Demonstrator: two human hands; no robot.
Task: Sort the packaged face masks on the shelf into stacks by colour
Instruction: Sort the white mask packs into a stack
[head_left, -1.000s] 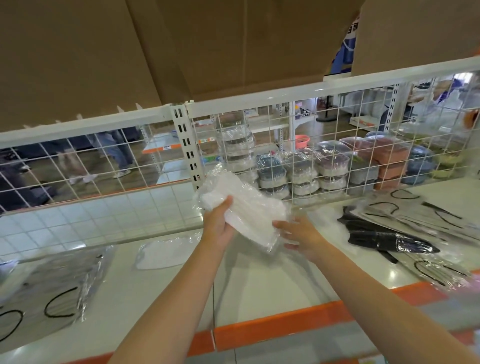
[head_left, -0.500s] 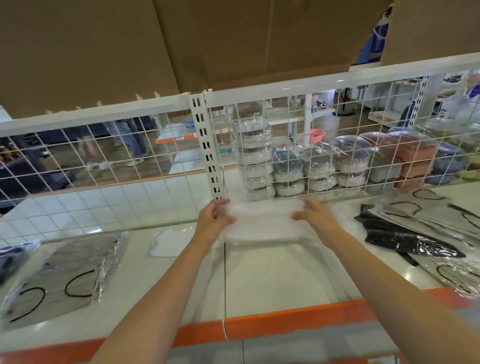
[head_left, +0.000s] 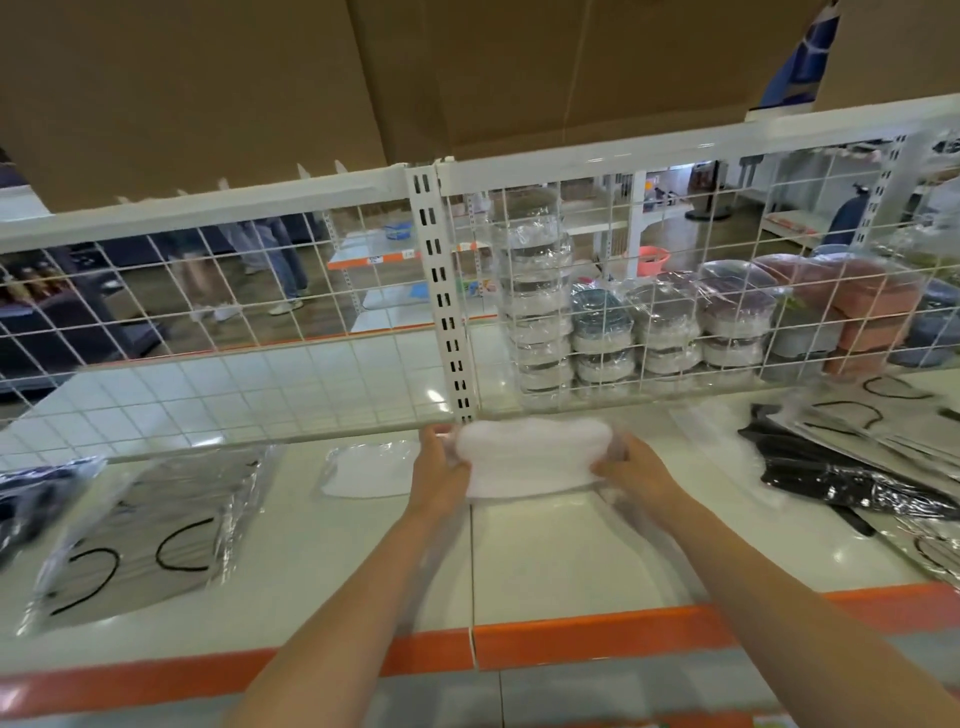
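Observation:
I hold a pack of white face masks (head_left: 530, 457) in clear wrap flat over the middle of the white shelf (head_left: 561, 561), close to the wire back. My left hand (head_left: 439, 470) grips its left end and my right hand (head_left: 631, 475) grips its right end. Another white mask pack (head_left: 369, 470) lies just left of my left hand. A grey mask pack with black ear loops (head_left: 156, 535) lies further left. Black mask packs (head_left: 852, 478) and more grey packs (head_left: 883, 415) are heaped at the right.
A white wire grid (head_left: 260, 332) backs the shelf, with a slotted upright (head_left: 441, 291) in the middle. Wrapped stacks of bowls (head_left: 670, 327) stand behind the grid. A dark pack (head_left: 31, 493) lies at the far left. The shelf front has an orange strip (head_left: 597, 639). Cardboard boxes (head_left: 208, 78) sit overhead.
The white pack, held tilted up in the air a second ago, has come down and forward to lie flat near the shelf's back, with both hands now gripping its ends.

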